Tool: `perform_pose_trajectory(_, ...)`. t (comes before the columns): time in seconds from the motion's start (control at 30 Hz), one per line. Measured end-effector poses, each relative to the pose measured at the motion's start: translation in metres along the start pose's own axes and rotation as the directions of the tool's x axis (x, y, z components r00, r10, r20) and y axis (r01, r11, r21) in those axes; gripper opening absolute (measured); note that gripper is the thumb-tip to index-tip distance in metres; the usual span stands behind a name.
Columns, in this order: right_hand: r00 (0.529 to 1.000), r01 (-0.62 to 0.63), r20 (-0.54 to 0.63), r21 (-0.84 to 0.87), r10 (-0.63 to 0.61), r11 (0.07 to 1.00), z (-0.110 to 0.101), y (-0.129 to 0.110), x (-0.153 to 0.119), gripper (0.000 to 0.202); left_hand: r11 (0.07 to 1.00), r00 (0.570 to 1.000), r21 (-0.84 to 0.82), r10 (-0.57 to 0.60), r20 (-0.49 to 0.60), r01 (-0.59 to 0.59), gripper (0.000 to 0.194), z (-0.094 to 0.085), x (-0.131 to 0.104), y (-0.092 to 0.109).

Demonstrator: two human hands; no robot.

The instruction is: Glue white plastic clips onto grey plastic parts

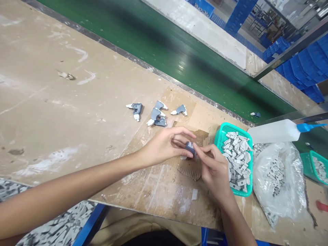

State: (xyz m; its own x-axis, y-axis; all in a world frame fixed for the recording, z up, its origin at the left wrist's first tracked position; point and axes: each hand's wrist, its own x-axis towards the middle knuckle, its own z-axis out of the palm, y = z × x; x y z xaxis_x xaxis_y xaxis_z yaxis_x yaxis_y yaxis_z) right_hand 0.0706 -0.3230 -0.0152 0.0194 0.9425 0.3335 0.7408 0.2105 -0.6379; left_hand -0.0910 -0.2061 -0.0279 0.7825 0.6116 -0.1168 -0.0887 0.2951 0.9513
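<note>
Over the worn cardboard mat, my left hand (pixel 164 145) pinches a small dark grey plastic part (pixel 190 149) between thumb and fingers. A light grey patch shows on top of that part. From the other side, my right hand (pixel 214 165) is closed, with thumb and forefinger tips pressed on the same part; whether a smaller piece sits between them is hidden. Beyond the hands lie several dark grey and white plastic assemblies (pixel 155 114), some touching each other. To the right of my right hand stands a green basket (pixel 220 135) full of light grey plastic pieces (pixel 237 160).
A white squeeze bottle (pixel 275 131) with a blue nozzle lies behind a clear plastic bag (pixel 279 184) of small pieces. Another green basket (pixel 306 162) is at far right. A green conveyor belt (pixel 179 65) runs beyond the table. Loose grey pieces (pixel 69 222) fill a blue-edged container below left.
</note>
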Motion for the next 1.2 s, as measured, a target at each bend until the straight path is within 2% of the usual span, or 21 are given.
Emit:
perform_pose_trajectory(0.07, 1.0, -0.011, 0.019, -0.007, 0.011, 1.0, -0.001, -0.001, 0.0, 0.059, 1.0, 1.0, 0.009, -0.014, 0.001, 0.014, 0.037, -0.001, 0.002, 0.002)
perform_pose_trajectory(0.1, 1.0, -0.021, -0.008, -0.014, 0.021, 1.0, -0.002, -0.002, 0.0, 0.06, 0.999, 0.999, -0.012, -0.032, 0.006, 0.032, 0.034, -0.002, 0.002, 0.004)
perform_pose_trajectory(0.17, 0.99, -0.057, -0.133, -0.048, 0.05, 0.997, -0.005, -0.002, 0.0, 0.059, 0.989, 0.995, -0.112, -0.096, 0.023, 0.098, 0.03, -0.003, 0.003, 0.006)
perform_pose_trajectory(0.27, 0.921, -0.149, -0.374, -0.065, 0.114, 0.987, -0.013, 0.002, -0.002, 0.056, 0.929, 0.975, -0.299, -0.217, 0.044, 0.22, 0.029, -0.008, 0.004, 0.006)
perform_pose_trajectory(0.33, 0.864, -0.206, -0.475, -0.029, 0.168, 0.978, -0.019, 0.009, -0.003, 0.052, 0.879, 0.962, -0.402, -0.271, 0.017, 0.255, 0.025, -0.011, 0.005, 0.006)
perform_pose_trajectory(0.43, 0.8, -0.292, -0.552, -0.014, 0.236, 0.956, -0.028, 0.021, -0.003, 0.046, 0.833, 0.95, -0.482, -0.313, -0.007, 0.271, 0.017, -0.015, 0.006, 0.006)
perform_pose_trajectory(0.5, 0.789, -0.349, -0.549, -0.032, 0.276, 0.936, -0.036, 0.028, -0.002, 0.044, 0.839, 0.951, -0.473, -0.31, -0.012, 0.268, 0.015, -0.016, 0.007, 0.008)
perform_pose_trajectory(0.57, 0.818, -0.384, -0.485, -0.061, 0.309, 0.922, -0.047, 0.034, -0.001, 0.045, 0.892, 0.961, -0.374, -0.276, -0.005, 0.255, 0.018, -0.019, 0.006, 0.013)
perform_pose_trajectory(0.6, 0.852, -0.388, -0.415, -0.091, 0.32, 0.917, -0.053, 0.036, -0.001, 0.044, 0.934, 0.97, -0.268, -0.245, -0.002, 0.236, 0.02, -0.021, 0.007, 0.016)
perform_pose_trajectory(0.67, 0.92, -0.368, -0.216, -0.185, 0.327, 0.911, -0.067, 0.039, -0.003, 0.038, 0.988, 0.989, 0.043, -0.148, -0.021, 0.148, 0.024, -0.029, 0.007, 0.025)
perform_pose_trajectory(0.7, 0.937, -0.348, -0.11, -0.236, 0.331, 0.907, -0.074, 0.039, -0.004, 0.033, 0.971, 0.995, 0.218, -0.088, -0.048, 0.096, 0.026, -0.034, 0.007, 0.03)
perform_pose_trajectory(0.77, 0.931, -0.316, 0.081, -0.315, 0.357, 0.895, -0.085, 0.039, -0.008, 0.025, 0.848, 0.993, 0.527, 0.009, -0.121, 0.057, 0.033, -0.046, 0.007, 0.041)
perform_pose_trajectory(0.87, 0.859, -0.328, 0.266, -0.369, 0.437, 0.87, -0.089, 0.036, -0.014, 0.02, 0.557, 0.949, 0.809, 0.11, -0.297, 0.188, 0.037, -0.061, 0.006, 0.056)
perform_pose_trajectory(0.93, 0.814, -0.34, 0.334, -0.39, 0.475, 0.856, -0.087, 0.033, -0.017, 0.023, 0.372, 0.897, 0.874, 0.188, -0.4, 0.312, 0.033, -0.066, 0.004, 0.065)
perform_pose_trajectory(1.0, 0.799, -0.337, 0.355, -0.402, 0.485, 0.851, -0.083, 0.032, -0.018, 0.028, 0.299, 0.879, 0.878, 0.187, -0.439, 0.374, 0.028, -0.069, 0.003, 0.071)
perform_pose_trajectory(1.2, 0.802, -0.304, 0.41, -0.347, 0.435, 0.887, -0.08, 0.034, -0.015, 0.022, 0.373, 0.948, 0.877, -0.018, -0.318, 0.302, 0.031, -0.083, 0.003, 0.069)
